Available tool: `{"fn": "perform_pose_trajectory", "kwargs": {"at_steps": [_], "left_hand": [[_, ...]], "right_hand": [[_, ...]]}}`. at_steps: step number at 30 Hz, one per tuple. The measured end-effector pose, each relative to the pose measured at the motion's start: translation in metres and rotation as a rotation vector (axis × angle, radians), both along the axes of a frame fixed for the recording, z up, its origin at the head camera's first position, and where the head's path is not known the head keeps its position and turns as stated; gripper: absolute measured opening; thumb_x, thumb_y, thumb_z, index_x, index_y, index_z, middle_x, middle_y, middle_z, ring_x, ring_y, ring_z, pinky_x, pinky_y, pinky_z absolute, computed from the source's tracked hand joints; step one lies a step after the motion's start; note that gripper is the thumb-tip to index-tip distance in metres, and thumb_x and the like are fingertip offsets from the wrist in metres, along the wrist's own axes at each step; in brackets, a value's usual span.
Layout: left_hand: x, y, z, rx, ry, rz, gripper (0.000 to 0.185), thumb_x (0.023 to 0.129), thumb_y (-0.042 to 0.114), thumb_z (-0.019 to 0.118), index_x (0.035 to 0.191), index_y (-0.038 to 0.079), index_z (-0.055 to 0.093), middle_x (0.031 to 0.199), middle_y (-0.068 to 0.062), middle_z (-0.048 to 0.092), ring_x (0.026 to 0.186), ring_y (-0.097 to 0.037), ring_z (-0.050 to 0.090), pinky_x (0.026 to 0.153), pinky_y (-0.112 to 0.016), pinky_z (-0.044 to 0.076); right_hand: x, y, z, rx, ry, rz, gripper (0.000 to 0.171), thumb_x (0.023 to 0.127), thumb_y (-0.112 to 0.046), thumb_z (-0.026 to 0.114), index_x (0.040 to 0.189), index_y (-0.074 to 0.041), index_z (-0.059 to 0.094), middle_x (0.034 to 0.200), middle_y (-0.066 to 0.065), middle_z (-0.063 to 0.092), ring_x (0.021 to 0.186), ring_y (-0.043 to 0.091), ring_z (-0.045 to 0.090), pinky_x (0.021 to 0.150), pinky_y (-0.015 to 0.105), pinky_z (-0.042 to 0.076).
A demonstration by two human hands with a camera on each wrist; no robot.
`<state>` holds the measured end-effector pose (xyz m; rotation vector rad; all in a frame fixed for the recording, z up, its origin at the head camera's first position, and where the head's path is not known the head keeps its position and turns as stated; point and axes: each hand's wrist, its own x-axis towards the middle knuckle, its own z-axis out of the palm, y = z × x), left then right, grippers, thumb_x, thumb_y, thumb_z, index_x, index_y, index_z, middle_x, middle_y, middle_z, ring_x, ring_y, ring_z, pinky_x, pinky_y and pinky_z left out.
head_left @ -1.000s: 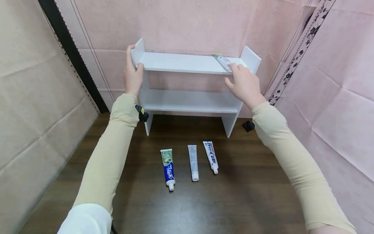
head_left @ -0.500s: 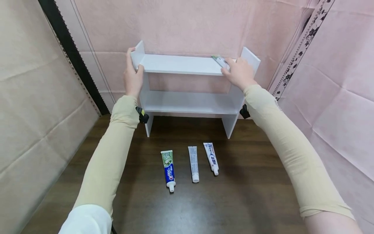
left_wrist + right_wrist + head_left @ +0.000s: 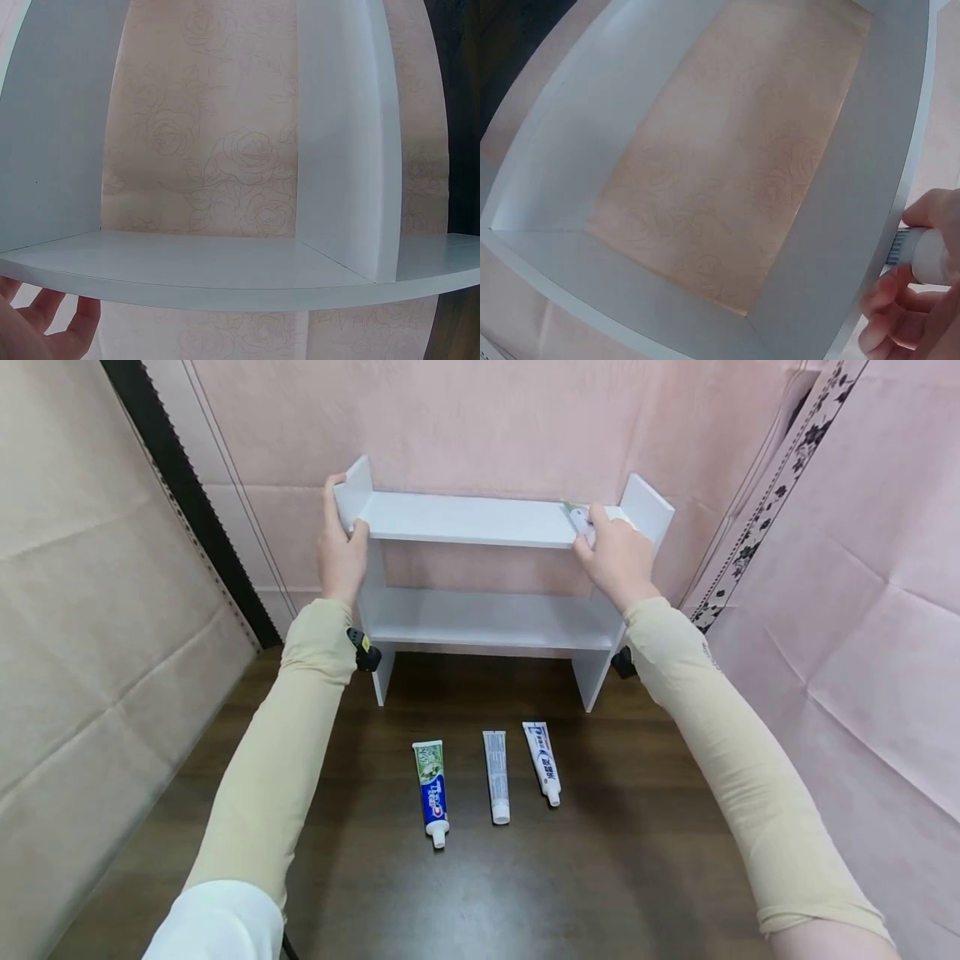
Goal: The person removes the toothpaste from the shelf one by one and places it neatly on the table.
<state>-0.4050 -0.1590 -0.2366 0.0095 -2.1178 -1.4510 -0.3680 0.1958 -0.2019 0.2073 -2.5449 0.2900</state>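
Gripping the shelf (image 3: 480, 522) end, left hand (image 3: 341, 556); right hand (image 3: 617, 556) pinches a toothpaste tube (image 3: 579, 518) on top.

On the tabletop (image 3: 637, 877), the brand "Crest" is read on the blue-and-green toothpaste tube (image 3: 431, 791). Fine print is seen on the white middle tube (image 3: 496, 775) and blue lettering on the right tube (image 3: 542, 762), but neither can be made out.

Head view: looked forward and down from above, taking in the whole white shelf (image 3: 480, 568). Left wrist view: sat close beneath its top board, facing the wall. Right wrist view: close too, angled up. All shared the shelf.
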Motion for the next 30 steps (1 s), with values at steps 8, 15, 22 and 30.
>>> {"fn": "perform_pose_trajectory", "kwargs": {"at_steps": [8, 15, 22, 30], "left_hand": [[0.004, 0.000, 0.002, -0.011, 0.003, 0.002, 0.060, 0.097, 0.020, 0.040, 0.140, 0.060, 0.022, 0.140, -0.003, 0.052, 0.078, -0.013, 0.048, 0.067, -0.027, 0.038], [0.005, 0.001, -0.002, 0.005, 0.000, -0.007, 0.060, 0.097, 0.020, 0.039, 0.139, 0.059, 0.022, 0.144, -0.001, 0.049, 0.085, -0.014, 0.049, 0.070, -0.027, 0.038], [0.005, 0.002, -0.001, 0.005, 0.001, -0.001, 0.060, 0.097, 0.020, 0.040, 0.138, 0.060, 0.023, 0.142, -0.002, 0.052, 0.083, -0.014, 0.050, 0.069, -0.027, 0.039], [0.006, 0.001, 0.003, 0.004, -0.014, 0.006, 0.060, 0.097, 0.020, 0.039, 0.138, 0.061, 0.023, 0.143, -0.002, 0.051, 0.083, -0.013, 0.050, 0.069, -0.027, 0.039]], "right_hand": [[0.015, 0.001, -0.014, -0.017, 0.150, -0.007, 0.027, 0.093, -0.026, 0.046, 0.108, -0.004, 0.050, 0.075, 0.018, 0.058, 0.063, 0.032, 0.049, 0.051, 0.038, 0.030], [0.028, 0.003, -0.025, -0.004, 0.165, -0.007, 0.028, 0.092, -0.024, 0.046, 0.111, -0.005, 0.050, 0.080, 0.020, 0.063, 0.061, 0.033, 0.053, 0.049, 0.041, 0.035], [0.038, 0.004, -0.035, 0.042, 0.275, -0.001, 0.028, 0.091, -0.023, 0.047, 0.111, -0.004, 0.052, 0.076, 0.021, 0.063, 0.054, 0.033, 0.052, 0.046, 0.045, 0.038], [0.051, 0.006, -0.052, 0.132, 0.418, 0.028, 0.023, 0.089, -0.019, 0.052, 0.106, -0.003, 0.052, 0.065, 0.021, 0.058, 0.043, 0.030, 0.046, 0.040, 0.044, 0.035]]}}
